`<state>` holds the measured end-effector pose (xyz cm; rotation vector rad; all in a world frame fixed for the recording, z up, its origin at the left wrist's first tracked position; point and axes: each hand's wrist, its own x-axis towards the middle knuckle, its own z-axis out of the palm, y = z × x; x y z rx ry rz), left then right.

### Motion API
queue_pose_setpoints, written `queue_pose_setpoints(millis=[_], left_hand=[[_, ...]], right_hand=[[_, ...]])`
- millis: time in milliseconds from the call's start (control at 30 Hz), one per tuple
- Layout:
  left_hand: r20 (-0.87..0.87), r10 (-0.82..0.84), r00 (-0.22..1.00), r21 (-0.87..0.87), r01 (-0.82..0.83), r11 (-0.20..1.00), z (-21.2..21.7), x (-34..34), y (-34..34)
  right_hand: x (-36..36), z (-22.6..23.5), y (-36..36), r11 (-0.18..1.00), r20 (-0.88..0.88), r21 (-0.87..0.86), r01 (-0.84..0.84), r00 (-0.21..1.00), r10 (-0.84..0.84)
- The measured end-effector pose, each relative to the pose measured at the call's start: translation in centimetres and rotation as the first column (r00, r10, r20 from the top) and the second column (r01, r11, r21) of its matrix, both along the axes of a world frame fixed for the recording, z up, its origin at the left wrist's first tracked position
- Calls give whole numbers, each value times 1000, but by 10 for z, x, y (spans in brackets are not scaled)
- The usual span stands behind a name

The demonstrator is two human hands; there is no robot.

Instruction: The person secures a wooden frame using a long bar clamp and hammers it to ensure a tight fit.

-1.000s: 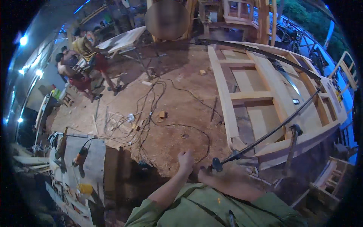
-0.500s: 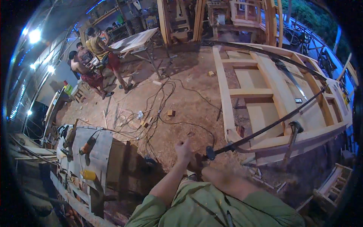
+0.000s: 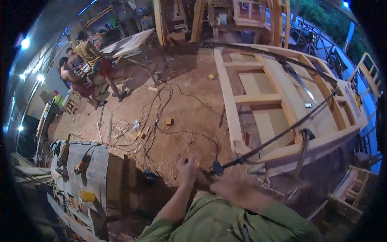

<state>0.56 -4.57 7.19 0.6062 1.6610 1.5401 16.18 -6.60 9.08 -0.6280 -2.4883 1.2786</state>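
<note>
My left hand is held out low in front of me, its fingers curled closed; whatever may be inside them is hidden. Beside it, my right hand is smeared by motion, so its fingers do not show clearly. Just beyond it is the dark round end of a long black bar clamp. This bar slopes up to the right across a large pale wooden frame. A second dark bar crosses the frame's far side. Another upright clamp grips its near edge.
At my left stands a workbench with a power tool and a yellow cup. Black cables and wood offcuts litter the dirt floor. Several people stand by a panel on trestles at the far left.
The whole scene has shifted left in view as my head turned slightly right. My left hand stays curled, and my right hand remains blurred near the clamp's end.
</note>
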Motion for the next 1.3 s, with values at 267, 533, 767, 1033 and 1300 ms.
queue_pose_setpoints(millis=[267,533,767,1033,1300], left_hand=[[-29,-170,985,-181,162,970,-72,-27,-7],[-47,-264,963,-263,243,934,-58,4,-27],[-98,133,986,-277,-156,948,-51,32,-21],[-282,304,910,-67,-335,940,-147,-12,-46],[-335,463,821,123,-449,885,-125,6,-33]], right_hand=[[104,27,-21,932,-66,4,364,930,-363],[271,16,34,-45,-232,321,946,33,-972],[345,1,57,17,39,487,873,-2,-999],[439,-63,56,150,7,437,887,164,-987],[500,9,38,299,61,-218,929,319,-946]])
